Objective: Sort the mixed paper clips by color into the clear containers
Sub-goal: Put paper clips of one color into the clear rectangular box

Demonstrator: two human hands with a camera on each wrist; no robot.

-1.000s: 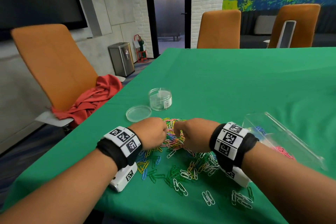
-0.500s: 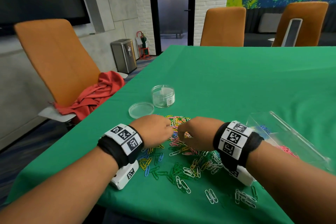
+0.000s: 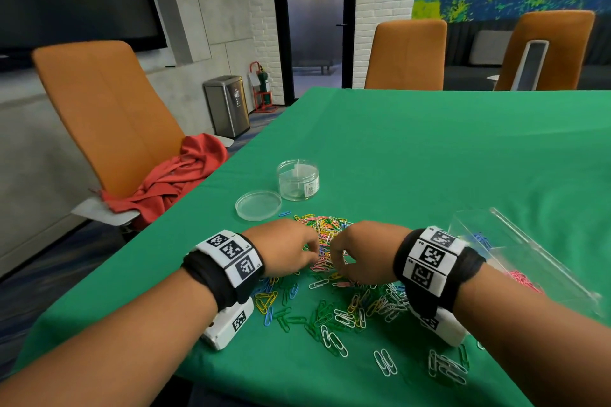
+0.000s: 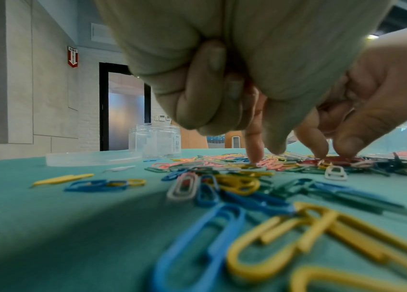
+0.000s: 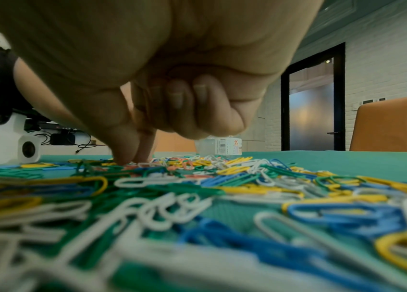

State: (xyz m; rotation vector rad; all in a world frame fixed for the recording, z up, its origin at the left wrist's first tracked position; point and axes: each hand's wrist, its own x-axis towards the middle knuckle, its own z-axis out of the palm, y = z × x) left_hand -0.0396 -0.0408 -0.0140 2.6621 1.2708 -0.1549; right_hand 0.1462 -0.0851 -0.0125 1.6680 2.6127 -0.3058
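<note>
Plastic-coated paper clips [image 3: 330, 261] heaped mid-frame on the green cloth [image 3: 429, 158], light, slick and prone to tangle, best nipped singly at a loop; left hand [image 3: 284, 251] and right hand [image 3: 360, 256] both poke fingertips into the pile, whether pinching a clip unclear.

Both hands, left [image 3: 284, 253] and right [image 3: 362, 254], are reaching into the paper clips [image 3: 325, 235]; a clear jar [image 3: 298, 180] is standing at twelve o'clock.

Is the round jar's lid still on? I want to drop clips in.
No, the lid lies flat on the cloth beside the open round jar.
</note>
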